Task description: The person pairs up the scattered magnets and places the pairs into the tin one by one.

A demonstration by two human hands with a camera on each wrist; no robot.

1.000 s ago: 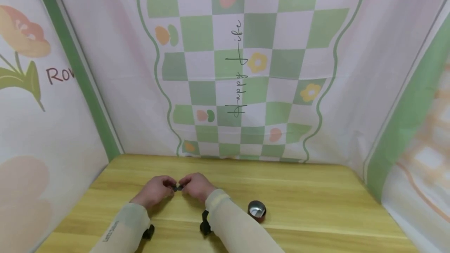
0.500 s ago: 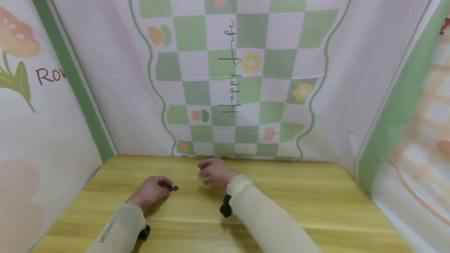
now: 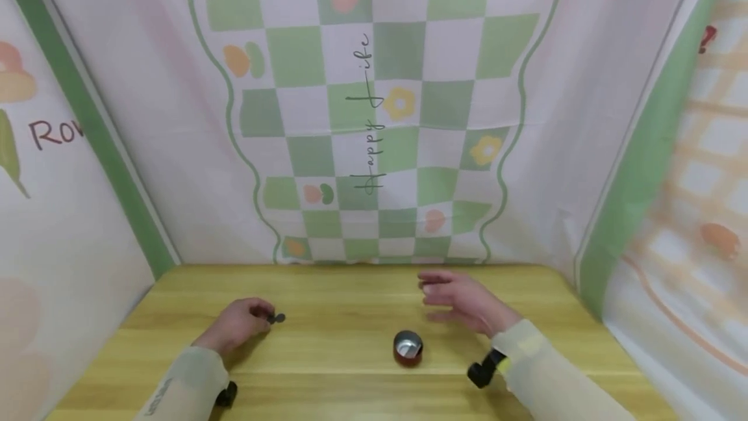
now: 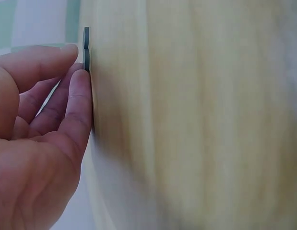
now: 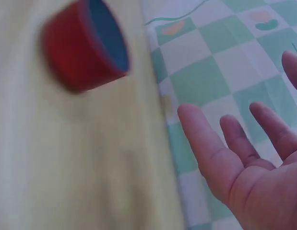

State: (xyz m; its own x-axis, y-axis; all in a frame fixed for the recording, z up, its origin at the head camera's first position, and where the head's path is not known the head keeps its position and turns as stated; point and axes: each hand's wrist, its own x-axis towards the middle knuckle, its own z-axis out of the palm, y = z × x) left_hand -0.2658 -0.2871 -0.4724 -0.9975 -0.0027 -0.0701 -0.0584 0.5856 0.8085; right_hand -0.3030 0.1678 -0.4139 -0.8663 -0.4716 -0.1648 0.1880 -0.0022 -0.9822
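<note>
At the left of the table my left hand (image 3: 236, 323) pinches small flat dark discs (image 3: 279, 318) low at the wooden surface. In the left wrist view the discs (image 4: 86, 48) look like two thin round pieces edge to edge, the nearer one partly behind the fingertips. A small round cup (image 3: 408, 348), red outside and shiny metal inside, stands near the middle of the table; pale bits inside cannot be made out. Over the table to the cup's right, my right hand (image 3: 464, 299) has its fingers spread and holds nothing. The cup (image 5: 81, 50) is blurred in the right wrist view.
The wooden table (image 3: 327, 388) has a rounded back edge against a green-and-white checked curtain (image 3: 374, 148). Printed cloth walls flank it on both sides. A black device (image 3: 486, 369) is strapped under the right wrist, another (image 3: 226, 395) under the left.
My right hand has let go of the dark discs and swung right, past the cup, which shows again. The left hand has stayed at the discs. The head view has turned slightly right.
</note>
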